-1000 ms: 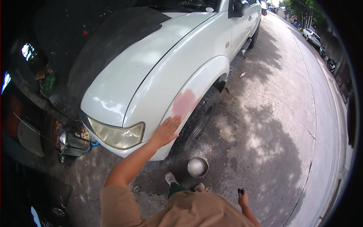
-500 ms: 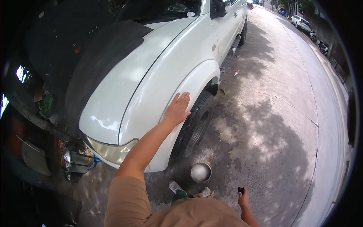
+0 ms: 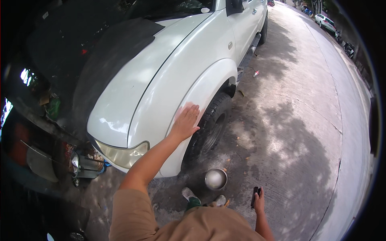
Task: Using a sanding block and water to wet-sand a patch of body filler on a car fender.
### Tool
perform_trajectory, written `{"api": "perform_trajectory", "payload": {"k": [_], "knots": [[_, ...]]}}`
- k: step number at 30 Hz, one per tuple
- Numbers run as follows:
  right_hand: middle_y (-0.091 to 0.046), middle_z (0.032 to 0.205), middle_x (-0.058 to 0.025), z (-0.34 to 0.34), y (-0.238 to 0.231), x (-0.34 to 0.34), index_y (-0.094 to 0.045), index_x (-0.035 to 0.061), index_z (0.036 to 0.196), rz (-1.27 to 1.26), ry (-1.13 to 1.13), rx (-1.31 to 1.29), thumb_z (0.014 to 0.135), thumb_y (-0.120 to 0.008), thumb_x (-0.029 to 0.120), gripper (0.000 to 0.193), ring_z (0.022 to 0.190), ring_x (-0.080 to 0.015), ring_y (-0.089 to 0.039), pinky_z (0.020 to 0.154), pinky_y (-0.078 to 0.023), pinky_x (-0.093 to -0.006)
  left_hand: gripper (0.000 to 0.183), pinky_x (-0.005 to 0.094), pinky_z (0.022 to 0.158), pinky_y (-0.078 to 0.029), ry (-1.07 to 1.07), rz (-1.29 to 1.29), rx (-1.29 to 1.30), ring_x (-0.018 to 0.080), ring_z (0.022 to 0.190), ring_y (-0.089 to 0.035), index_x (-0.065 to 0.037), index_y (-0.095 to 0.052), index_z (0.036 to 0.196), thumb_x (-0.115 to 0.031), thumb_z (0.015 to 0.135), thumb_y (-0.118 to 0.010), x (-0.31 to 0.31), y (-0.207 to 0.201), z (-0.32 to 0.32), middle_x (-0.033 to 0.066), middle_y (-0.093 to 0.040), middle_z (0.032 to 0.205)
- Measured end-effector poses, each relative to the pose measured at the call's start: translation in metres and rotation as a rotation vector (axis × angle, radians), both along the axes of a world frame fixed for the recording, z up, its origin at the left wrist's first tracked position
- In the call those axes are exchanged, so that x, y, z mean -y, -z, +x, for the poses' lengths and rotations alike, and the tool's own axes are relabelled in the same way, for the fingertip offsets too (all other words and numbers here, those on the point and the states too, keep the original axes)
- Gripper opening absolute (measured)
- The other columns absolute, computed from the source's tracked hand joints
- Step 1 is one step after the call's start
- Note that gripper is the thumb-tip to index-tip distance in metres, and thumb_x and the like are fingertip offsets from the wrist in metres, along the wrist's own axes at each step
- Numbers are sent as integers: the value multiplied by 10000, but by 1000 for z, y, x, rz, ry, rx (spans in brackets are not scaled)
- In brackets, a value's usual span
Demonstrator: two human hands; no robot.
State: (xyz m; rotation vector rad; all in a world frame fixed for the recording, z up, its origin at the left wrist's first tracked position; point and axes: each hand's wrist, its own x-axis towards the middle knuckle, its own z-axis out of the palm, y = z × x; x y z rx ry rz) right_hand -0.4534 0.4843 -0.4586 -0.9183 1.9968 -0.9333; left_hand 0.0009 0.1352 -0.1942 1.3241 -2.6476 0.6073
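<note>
My left hand point(image 3: 186, 122) lies with straight fingers on the white car's front fender point(image 3: 201, 86), just above the wheel arch. A faint pinkish patch point(image 3: 187, 106) shows on the paint around my fingertips; whether it is a reflection or a mark I cannot make out. Down on the right, my right hand point(image 3: 259, 203) is closed round a black oblong object point(image 3: 255, 197), whose kind is not clear. Beside my left hand is the black front tyre point(image 3: 211, 118).
A round metal basin point(image 3: 216, 179) with pale contents stands on the concrete in front of my shoes point(image 3: 188, 193). Dark material point(image 3: 114, 52) covers part of the hood. Left of the headlight point(image 3: 124, 154) is a grey bucket-like container point(image 3: 86, 166). The road point(image 3: 305, 92) runs along the right.
My left hand has slid a little toward the front of the fender, and the pinkish patch now shows by its fingertips. My right hand has risen slightly, with more of the black object showing.
</note>
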Motion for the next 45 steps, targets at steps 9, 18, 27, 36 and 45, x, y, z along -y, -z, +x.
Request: {"api": "perform_trajectory", "payload": {"k": [9,18,27,36,45], "knots": [[-665,972,-41,58,-105,112,-600,22,1130,-4,-125,775,989,-669,225,257,803,-129,-645,720,-528,-280,824,455,1292,-115,-132,44,118,275,1584,-179,29,-378,1553,-548,985,-529,-93,55,27,166,-294,1670],[-705,931,-24,107,-144,156,-647,65,1073,73,-190,1154,996,-664,252,202,850,-155,-703,806,-591,-374,663,523,1227,-264,-376,606,-875,430,1498,-307,55,-420,1512,-364,1027,-588,-199,118,-91,284,-314,1619],[-693,1157,-85,137,-198,145,-567,78,1295,128,-254,1282,981,-665,282,387,1068,-242,-696,954,-571,-468,320,252,773,-501,-489,1297,-1979,100,913,-640,-68,-631,1201,-320,1011,-682,-213,132,-107,36,-685,1049],[-678,1193,-170,117,-186,142,-546,28,1311,168,-258,1427,1020,-572,244,363,1025,-342,-717,843,-627,-565,182,274,766,-524,-353,1337,-1961,78,901,-636,-75,-647,1141,-208,1022,-614,-213,99,-93,-11,-682,1027],[-675,1230,-182,104,-179,140,-533,18,1337,181,-293,1577,1049,-505,266,381,1053,-349,-708,818,-617,-600,767,405,1166,-389,-55,932,-1508,282,1451,-419,-45,-362,1574,118,836,-496,-218,52,-107,193,-490,1518]]}}
